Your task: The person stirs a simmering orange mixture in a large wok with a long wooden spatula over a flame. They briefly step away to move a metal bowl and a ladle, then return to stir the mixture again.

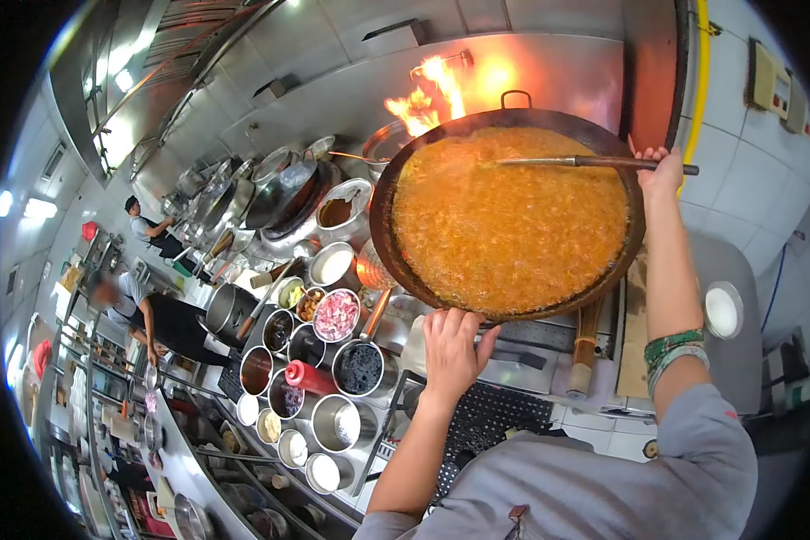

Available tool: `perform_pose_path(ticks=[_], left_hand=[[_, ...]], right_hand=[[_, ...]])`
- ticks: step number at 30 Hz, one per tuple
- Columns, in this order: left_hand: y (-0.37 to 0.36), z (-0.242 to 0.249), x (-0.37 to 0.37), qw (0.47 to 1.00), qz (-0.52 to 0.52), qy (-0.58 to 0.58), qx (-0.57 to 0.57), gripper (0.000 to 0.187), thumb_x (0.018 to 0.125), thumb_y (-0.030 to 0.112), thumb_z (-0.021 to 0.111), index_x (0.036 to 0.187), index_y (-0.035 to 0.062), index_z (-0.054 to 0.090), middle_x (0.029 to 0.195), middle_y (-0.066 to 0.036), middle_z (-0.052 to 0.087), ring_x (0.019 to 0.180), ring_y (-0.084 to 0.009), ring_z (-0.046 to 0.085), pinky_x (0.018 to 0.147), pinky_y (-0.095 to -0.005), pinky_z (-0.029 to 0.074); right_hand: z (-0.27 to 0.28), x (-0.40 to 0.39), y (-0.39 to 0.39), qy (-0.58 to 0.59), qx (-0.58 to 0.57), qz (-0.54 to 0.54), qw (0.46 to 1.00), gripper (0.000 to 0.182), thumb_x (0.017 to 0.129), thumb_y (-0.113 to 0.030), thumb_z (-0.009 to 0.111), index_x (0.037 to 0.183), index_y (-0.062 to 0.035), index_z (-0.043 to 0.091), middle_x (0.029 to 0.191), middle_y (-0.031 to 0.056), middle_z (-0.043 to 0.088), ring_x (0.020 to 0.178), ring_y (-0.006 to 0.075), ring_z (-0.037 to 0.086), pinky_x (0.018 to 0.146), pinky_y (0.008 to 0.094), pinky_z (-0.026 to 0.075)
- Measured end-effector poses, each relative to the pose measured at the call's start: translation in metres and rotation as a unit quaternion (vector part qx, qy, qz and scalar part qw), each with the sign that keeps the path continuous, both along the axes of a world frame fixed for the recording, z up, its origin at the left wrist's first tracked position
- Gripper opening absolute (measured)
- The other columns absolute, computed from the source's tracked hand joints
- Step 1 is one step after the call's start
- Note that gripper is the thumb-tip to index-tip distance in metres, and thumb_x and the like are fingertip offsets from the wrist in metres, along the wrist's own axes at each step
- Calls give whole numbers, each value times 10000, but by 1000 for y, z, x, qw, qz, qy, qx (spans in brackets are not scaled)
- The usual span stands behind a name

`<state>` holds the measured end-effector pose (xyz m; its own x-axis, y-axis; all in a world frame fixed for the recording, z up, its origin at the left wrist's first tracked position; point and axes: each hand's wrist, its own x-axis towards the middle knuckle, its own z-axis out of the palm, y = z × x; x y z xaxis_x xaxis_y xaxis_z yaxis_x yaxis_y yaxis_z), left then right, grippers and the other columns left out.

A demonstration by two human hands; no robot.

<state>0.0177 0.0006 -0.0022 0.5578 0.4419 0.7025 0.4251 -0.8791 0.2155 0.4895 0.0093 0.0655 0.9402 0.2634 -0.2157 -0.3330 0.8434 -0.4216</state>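
A large dark wok (382, 225) holds bubbling orange-brown liquid (513, 225), with flames rising behind its back left rim. My right hand (662, 173) is closed around the dark handle of a long utensil (603, 161) at the wok's right side; the far end of the utensil dips into the liquid and is hidden. At the near rim, my left hand (455, 353) rests with the thumb apart from the fingers. Its fingertips are close to the wok edge, and whether they grip a cloth or the rim is hard to make out.
Left of the wok stand metal pots, including one of pink-white pieces (337, 315), and a red bottle (310, 378). Flames (436, 94) burn behind. A white bowl (722, 309) sits right. Two people work at far left (184, 324).
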Motion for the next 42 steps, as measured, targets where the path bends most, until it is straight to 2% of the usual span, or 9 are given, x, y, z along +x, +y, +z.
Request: perform_pose_path(ticks=[4,7,11,17,18,22,30,37,42], left_hand=[[0,-1,0,1000,-2,-7,1,257,780,219,753,910,77,584,840,-94,534,841,-307,517,803,-434,380],[-1,0,-1,1000,-4,-9,3,253,785,224,749,912,78,584,844,-93,533,840,-304,517,807,-435,381],[1,-3,-3,1000,-8,-12,-2,251,796,234,742,918,80,586,847,-92,532,840,-301,516,813,-435,381],[3,-4,-5,999,-16,-35,9,265,773,227,760,906,77,587,840,-86,544,830,-302,523,791,-429,382],[3,-5,-6,999,-18,-36,8,264,776,228,758,908,76,587,840,-87,543,832,-302,523,796,-430,382],[5,-6,-7,999,-23,-44,6,259,786,236,749,917,75,594,840,-91,543,838,-301,523,807,-433,382],[8,-7,-10,997,-43,-56,5,259,796,241,735,941,76,597,853,-87,543,853,-292,526,841,-441,391],[12,-11,-8,997,-48,-54,5,247,791,250,739,903,81,598,833,-90,537,834,-295,521,818,-436,381],[13,-11,-8,998,-47,-52,6,252,782,249,745,903,86,595,823,-85,532,820,-290,519,813,-431,377]], right_hand=[[-9,-34,-10,8,6,-2,1000,339,1024,-282,402,724,-133,346,623,12,329,568,175,397,718,445,428],[-13,-54,-16,46,6,-10,999,314,1015,-270,434,749,-115,371,605,20,344,556,186,394,630,413,401],[-26,-71,-31,35,16,14,999,224,1016,-242,419,841,-112,368,643,18,352,559,178,384,698,445,427],[-41,-103,-70,66,18,37,997,246,1033,-247,374,825,-119,340,649,15,342,572,179,377,823,495,436],[-46,-107,-79,71,20,45,996,273,1037,-268,377,811,-120,333,628,11,329,578,179,382,890,509,428],[-60,-130,-115,62,4,44,997,256,1019,-201,360,782,-114,318,587,9,320,578,185,398,979,554,392],[-68,-176,-180,124,-7,54,991,360,1049,-266,315,740,-85,350,589,32,367,635,221,483,1036,617,364],[-58,-157,-233,51,-62,71,994,411,1056,-298,320,708,-92,391,602,34,400,679,230,514,994,615,416],[-33,-161,-264,23,-112,64,991,427,1058,-312,327,695,-98,397,603,29,405,679,230,531,983,568,431]])
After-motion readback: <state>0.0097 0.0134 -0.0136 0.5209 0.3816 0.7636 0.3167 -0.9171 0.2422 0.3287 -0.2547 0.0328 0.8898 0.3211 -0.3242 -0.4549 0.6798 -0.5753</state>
